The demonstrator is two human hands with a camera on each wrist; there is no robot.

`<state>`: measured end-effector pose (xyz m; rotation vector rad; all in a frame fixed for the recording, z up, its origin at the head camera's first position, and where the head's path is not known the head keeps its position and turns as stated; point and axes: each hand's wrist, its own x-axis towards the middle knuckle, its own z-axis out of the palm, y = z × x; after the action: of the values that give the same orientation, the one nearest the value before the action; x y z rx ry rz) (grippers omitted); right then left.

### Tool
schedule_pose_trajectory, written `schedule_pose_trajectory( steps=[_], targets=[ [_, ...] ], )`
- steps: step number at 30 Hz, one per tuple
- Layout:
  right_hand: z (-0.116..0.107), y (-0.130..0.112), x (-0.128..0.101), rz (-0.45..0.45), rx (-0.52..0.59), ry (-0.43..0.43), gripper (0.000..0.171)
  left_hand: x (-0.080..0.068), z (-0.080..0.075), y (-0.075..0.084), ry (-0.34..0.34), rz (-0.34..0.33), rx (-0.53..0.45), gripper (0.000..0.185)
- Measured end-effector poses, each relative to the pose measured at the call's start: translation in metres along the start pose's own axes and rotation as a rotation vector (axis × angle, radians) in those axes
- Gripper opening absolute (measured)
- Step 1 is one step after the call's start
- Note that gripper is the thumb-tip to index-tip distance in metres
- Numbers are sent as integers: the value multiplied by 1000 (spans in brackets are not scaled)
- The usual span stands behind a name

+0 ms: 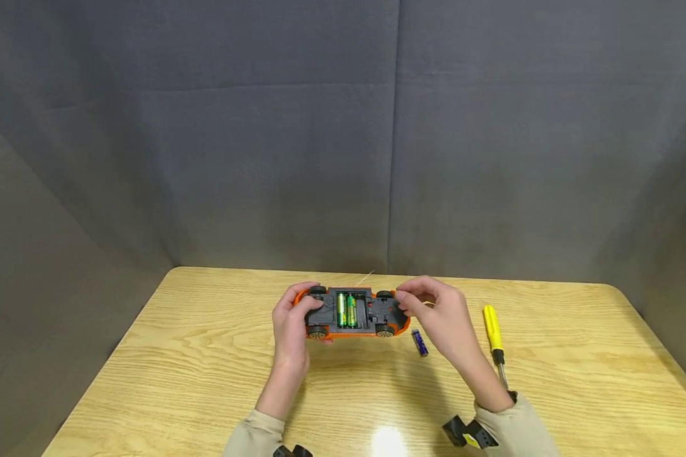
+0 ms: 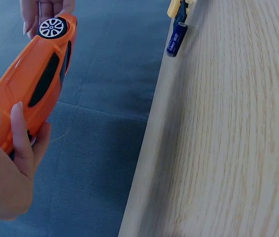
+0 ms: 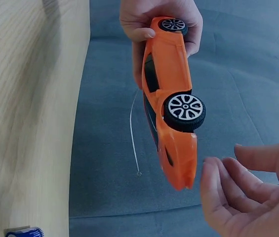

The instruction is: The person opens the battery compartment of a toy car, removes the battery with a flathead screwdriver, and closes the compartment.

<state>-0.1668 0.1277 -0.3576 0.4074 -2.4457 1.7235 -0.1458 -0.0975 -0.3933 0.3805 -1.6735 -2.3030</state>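
Note:
My left hand grips one end of an orange toy car, its thumb on the dark underside. The car is held above the table with its underside facing me. Two green batteries lie side by side in the battery compartment, with a bare slot to their right. At the car's other end is my right hand; in the right wrist view its loosely bent fingers stand just apart from the car and hold nothing. A blue battery lies on the table below the right hand.
A yellow-handled screwdriver lies on the wooden table, right of my right hand. A thin wire antenna sticks out from the car. Grey cloth hangs behind the table and along its sides.

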Motion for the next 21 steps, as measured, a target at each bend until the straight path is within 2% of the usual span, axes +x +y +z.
schedule_pose_trajectory(
  steps=[13, 21],
  targets=[
    [13, -3, 2, -81, -95, -30, 9, 0, -1, -1, -1, -9, 23, 33],
    [22, -7, 2, -173, -161, -57, 9, 0, -1, -1, -1, -2, 10, 30]
  ],
)
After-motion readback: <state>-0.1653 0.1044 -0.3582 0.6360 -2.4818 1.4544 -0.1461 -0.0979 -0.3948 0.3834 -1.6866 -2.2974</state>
